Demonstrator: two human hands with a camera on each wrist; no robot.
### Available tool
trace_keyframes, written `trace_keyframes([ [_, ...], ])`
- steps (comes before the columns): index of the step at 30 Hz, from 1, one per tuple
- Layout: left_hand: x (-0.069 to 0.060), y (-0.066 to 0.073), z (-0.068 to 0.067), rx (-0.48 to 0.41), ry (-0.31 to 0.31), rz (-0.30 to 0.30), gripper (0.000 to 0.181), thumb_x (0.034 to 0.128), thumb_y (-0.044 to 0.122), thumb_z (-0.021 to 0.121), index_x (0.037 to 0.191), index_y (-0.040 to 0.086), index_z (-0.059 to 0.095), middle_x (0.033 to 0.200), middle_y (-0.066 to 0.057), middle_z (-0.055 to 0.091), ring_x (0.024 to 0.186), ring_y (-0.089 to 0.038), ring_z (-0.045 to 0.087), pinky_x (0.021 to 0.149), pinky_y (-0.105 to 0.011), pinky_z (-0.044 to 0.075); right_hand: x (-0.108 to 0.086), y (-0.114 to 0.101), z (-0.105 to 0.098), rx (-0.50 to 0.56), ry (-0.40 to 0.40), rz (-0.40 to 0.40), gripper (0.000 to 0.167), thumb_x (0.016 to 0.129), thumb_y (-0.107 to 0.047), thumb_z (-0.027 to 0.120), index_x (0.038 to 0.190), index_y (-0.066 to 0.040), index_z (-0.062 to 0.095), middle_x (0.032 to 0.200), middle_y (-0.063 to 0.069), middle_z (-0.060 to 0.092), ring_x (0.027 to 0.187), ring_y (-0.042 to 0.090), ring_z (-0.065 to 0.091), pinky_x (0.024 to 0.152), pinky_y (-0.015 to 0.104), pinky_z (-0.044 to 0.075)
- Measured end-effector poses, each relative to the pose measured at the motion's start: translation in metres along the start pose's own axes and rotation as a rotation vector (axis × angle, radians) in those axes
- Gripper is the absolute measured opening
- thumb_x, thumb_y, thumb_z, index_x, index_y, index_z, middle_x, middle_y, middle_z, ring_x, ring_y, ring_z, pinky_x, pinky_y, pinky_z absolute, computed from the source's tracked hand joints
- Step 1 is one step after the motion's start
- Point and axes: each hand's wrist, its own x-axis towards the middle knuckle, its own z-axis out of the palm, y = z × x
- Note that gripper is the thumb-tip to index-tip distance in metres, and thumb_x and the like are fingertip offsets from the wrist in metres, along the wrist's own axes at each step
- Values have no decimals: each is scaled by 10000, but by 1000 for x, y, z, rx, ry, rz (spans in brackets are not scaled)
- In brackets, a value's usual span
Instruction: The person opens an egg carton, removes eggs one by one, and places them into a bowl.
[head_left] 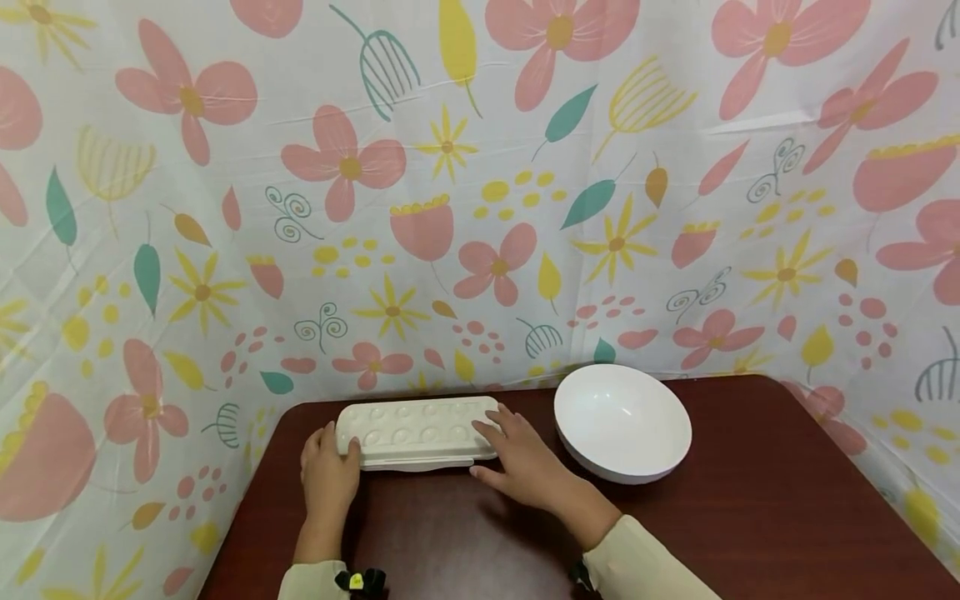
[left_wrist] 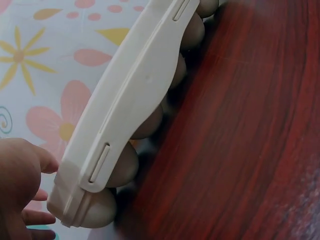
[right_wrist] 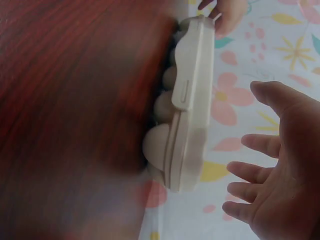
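Note:
A closed white egg box point(head_left: 417, 432) with round bumps on its lid lies near the table's back edge. Its side with a latch flap faces the person, and rounded cups show below the rim of the box point(left_wrist: 135, 85). My left hand point(head_left: 330, 475) is at its left end, fingers relaxed, thumb at the front corner; the left wrist view shows that hand point(left_wrist: 22, 190) beside the end. At the right end, my right hand point(head_left: 528, 462) is spread with straight fingers. In the right wrist view this hand point(right_wrist: 285, 165) stands apart from the box point(right_wrist: 192, 110).
A white round bowl point(head_left: 622, 423) stands to the right of the box, close to my right forearm. The dark red-brown table point(head_left: 465, 550) ends at a floral cloth point(head_left: 480, 208) hanging behind it.

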Motion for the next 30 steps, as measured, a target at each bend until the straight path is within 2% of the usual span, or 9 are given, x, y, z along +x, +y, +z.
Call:
trace_keyframes([
  [11,-2,-6,4,-18,-65,-55,646,1060,364,447,1555,-26,308,1507,-351,347,1367,-547,373,1083,-688,356,10,-13,14,15,-48,-39,675,968,-452,645,1514,-106,448,1592,157,379,1531,398,262,1220,572,276],
  [14,-1,-4,6,-46,-59,-51,619,1060,318,451,1543,-43,314,1499,-353,357,1372,-531,386,1107,-661,350,14,-16,18,-5,-58,-51,677,974,-458,635,1516,-102,444,1601,146,374,1530,391,268,1223,563,278],
  [21,4,-4,15,-171,-9,-33,535,1030,201,492,1469,-82,374,1439,-345,421,1383,-483,383,1126,-626,336,27,-21,29,-41,-74,-46,665,971,-458,637,1516,-125,450,1594,120,393,1527,358,293,1230,535,280],
  [25,5,-5,18,-209,5,-69,560,1026,212,498,1486,-71,349,1446,-353,406,1372,-489,393,1128,-623,332,32,-25,35,-57,-77,-47,664,973,-465,631,1522,-144,441,1593,102,397,1526,343,299,1230,546,271],
  [30,2,-8,18,-246,-9,-115,594,1034,235,492,1535,-22,302,1488,-350,358,1396,-500,363,1152,-623,298,36,-31,39,-67,-83,-49,673,976,-463,629,1537,-156,419,1616,80,370,1534,332,286,1233,552,260],
])
